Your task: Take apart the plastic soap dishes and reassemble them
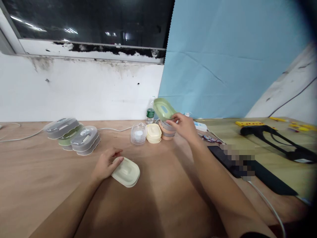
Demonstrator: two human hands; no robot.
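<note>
Raised above a stack of grey and peach round-cornered plastic pieces (168, 131), my right hand (182, 126) pinches a shallow green plastic dish (163, 110) by its near right edge. The dish is tilted and has a paler oblong patch in its middle. My left hand (107, 164) rests on the table with its thumb over the left edge of a cream plastic dish (127, 172); its other fingers are partly hidden behind the rim. Behind stand a stack of pale yellow dishes (154, 133) and a stack of clear lids (138, 134).
Lidded grey and green scalloped boxes (85, 139) sit at the left. A water bottle (150, 114) stands against the wall. To the right lie a dark phone-like slab (224, 160), a black strap-like frame (274, 142), white cables and yellow pieces (250, 124).
</note>
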